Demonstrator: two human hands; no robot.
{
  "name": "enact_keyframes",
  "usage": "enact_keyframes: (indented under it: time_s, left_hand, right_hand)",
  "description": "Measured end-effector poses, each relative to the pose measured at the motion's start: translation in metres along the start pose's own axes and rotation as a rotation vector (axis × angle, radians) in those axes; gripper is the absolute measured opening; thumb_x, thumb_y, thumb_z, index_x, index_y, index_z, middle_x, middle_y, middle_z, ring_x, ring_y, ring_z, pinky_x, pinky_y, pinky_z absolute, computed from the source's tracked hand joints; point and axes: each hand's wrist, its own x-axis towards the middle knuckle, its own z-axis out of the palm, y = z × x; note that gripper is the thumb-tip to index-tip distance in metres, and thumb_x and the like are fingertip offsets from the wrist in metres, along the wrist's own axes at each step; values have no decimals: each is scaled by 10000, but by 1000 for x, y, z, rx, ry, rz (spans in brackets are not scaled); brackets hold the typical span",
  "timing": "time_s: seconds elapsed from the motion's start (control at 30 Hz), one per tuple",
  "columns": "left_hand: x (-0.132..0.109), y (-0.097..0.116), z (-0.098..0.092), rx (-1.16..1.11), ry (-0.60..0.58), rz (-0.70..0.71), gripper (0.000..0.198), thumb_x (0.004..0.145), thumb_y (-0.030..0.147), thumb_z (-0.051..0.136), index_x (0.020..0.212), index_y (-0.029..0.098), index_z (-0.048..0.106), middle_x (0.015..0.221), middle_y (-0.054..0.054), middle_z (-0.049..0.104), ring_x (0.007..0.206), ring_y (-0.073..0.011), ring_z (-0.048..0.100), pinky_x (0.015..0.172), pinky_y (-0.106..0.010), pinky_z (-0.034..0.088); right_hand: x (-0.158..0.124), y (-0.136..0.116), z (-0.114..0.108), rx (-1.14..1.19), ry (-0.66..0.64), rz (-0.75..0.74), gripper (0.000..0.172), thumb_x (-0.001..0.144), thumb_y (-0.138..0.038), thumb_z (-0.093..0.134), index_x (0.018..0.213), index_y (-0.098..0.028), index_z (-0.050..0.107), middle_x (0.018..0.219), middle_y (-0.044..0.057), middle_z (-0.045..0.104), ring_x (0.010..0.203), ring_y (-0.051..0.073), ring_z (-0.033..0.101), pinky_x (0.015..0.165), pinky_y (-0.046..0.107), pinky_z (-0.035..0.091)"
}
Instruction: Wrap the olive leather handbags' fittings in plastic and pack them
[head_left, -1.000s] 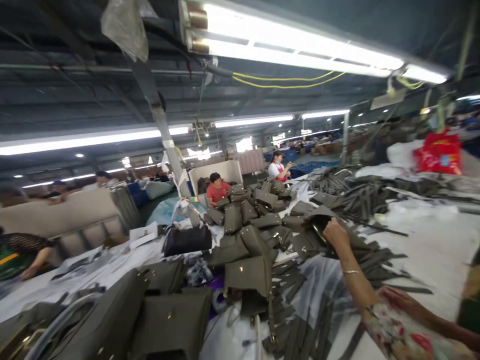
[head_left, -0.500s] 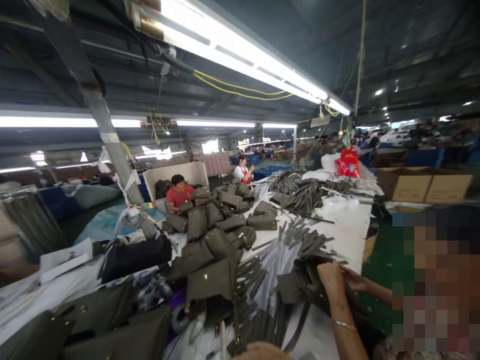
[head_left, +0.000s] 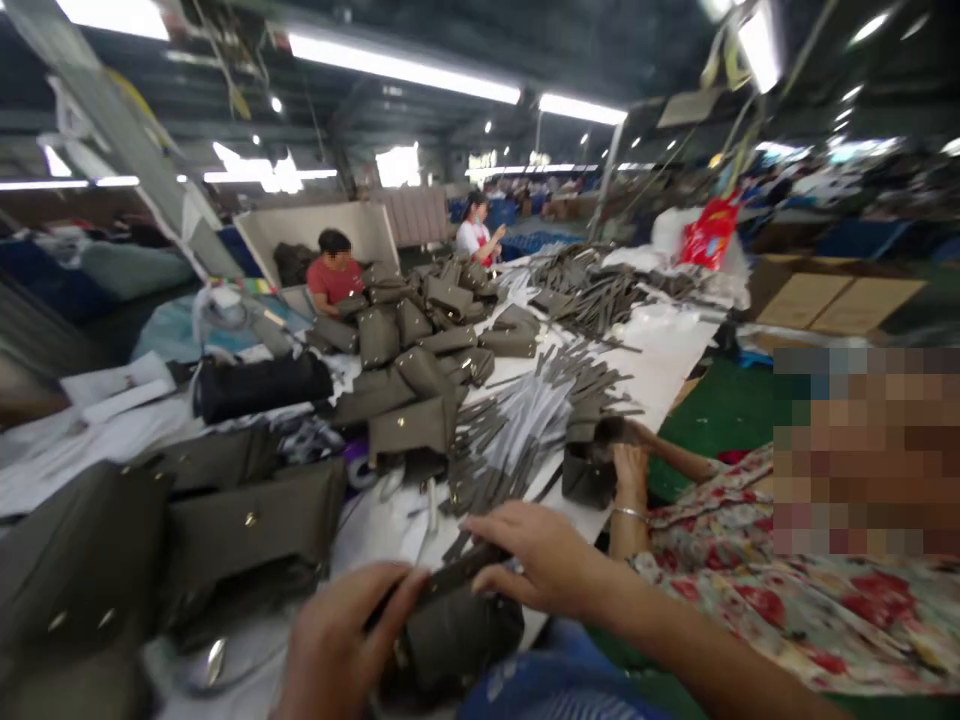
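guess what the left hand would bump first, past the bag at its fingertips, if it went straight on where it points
Across the bag, the left hand would probably meet the right hand first, though depth is hard to judge.

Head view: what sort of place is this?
Probably a bag-making workshop: a heap of dark bags, many loose dark straps on a white table, and a co-worker in red behind the heap.

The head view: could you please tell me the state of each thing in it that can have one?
Left hand, gripping the near bag
Right hand, gripping it too
Near bag, held, whether closed unclear
Co-worker's bag, held, mouth apparently open
Dark straps, loose in a heap
Ceiling light, lit
Cardboard boxes, flaps unclear
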Motion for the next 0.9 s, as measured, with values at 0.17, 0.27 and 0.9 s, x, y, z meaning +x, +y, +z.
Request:
enact_keyframes:
  time_s: [0.17,0.27,0.9]
  left_hand:
    - [21,-9,-9,7,-95,20,195,878,355,567,824,210,686,767,-1,714,717,-117,648,694,-203,482]
    - [13,-36,-12,141,74,-197,219,886,365,545,949,199,673,920,-37,713,871,-147,637,814,-250,468]
    - [-183,-88,83,-854,483,-1715,355,809,466,604,881,122,654,872,-114,699,556,-93,603,452,-180,414]
  right_hand:
    - [31,-26,-11,150,20,-61,340,934,-448,463,1118,-206,615,1008,66,697,894,191,643,765,269,440]
    - [32,-10,-1,279,73,46,250,930,-391,489,969,-203,648,861,28,702,771,152,635,714,248,433]
    - [-15,31,111,886,-273,406,342,911,-477,470,1030,-172,568,710,-2,608,561,110,524,551,248,434]
